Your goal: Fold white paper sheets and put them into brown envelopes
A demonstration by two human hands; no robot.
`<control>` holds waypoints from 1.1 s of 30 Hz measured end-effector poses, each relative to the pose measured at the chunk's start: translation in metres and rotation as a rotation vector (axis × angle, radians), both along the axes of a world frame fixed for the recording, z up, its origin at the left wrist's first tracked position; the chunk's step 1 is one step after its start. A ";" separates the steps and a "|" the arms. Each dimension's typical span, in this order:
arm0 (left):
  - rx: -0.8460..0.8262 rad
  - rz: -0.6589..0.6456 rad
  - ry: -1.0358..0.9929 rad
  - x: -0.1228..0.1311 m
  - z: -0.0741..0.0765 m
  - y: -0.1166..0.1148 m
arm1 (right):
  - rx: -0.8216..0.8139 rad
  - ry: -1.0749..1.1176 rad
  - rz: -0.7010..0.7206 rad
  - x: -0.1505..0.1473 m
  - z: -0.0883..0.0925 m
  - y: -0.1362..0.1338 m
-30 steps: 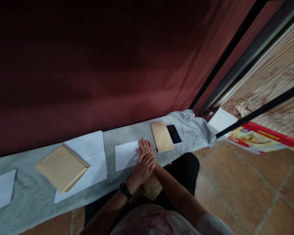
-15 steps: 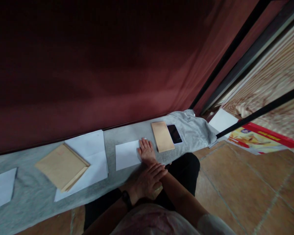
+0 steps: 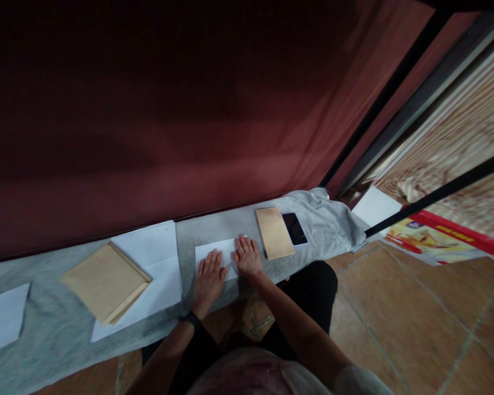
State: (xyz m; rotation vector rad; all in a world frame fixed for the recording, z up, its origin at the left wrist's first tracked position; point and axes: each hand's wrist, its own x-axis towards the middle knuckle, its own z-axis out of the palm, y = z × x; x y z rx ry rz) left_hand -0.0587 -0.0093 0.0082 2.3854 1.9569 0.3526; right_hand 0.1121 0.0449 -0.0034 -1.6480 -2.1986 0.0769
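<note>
A white sheet of paper [image 3: 214, 247] lies on the grey cloth in front of me, partly covered by both hands. My left hand [image 3: 209, 276], a dark band on its wrist, rests flat on the left part of the sheet with fingers stretched out. On the sheet's right end lies my right hand [image 3: 247, 258], open, palm down. Just right of it is a brown envelope [image 3: 275, 233], and a dark-screened phone [image 3: 295, 228] lies against that envelope's right side.
Left of my hands, a stack of brown envelopes [image 3: 107, 282] sits on larger white sheets [image 3: 164, 274]. Another white sheet [image 3: 4, 318] lies far left. The grey cloth [image 3: 57, 340] covers a narrow surface along a dark red panel [image 3: 168, 164]. A colourful box [image 3: 440, 238] stands at right on the tiled floor.
My left hand has moved from over my right forearm, forward and left, onto the white sheet, where it lies flat. My right hand stays on the sheet's right end.
</note>
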 end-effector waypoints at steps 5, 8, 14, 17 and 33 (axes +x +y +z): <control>0.042 0.144 -0.022 -0.018 -0.001 -0.006 | -0.010 0.014 -0.036 -0.004 0.000 0.001; 0.047 0.148 -0.042 -0.022 0.000 -0.007 | -0.025 0.030 -0.081 -0.020 0.002 -0.006; 0.059 0.115 -0.030 -0.021 0.001 -0.007 | -0.021 0.040 0.103 -0.042 0.000 -0.029; 0.062 0.131 -0.013 -0.023 0.000 -0.007 | -0.020 0.026 0.032 -0.026 -0.001 -0.034; 0.010 0.016 -0.066 0.041 0.006 0.028 | -0.032 0.003 -0.063 0.012 0.004 -0.040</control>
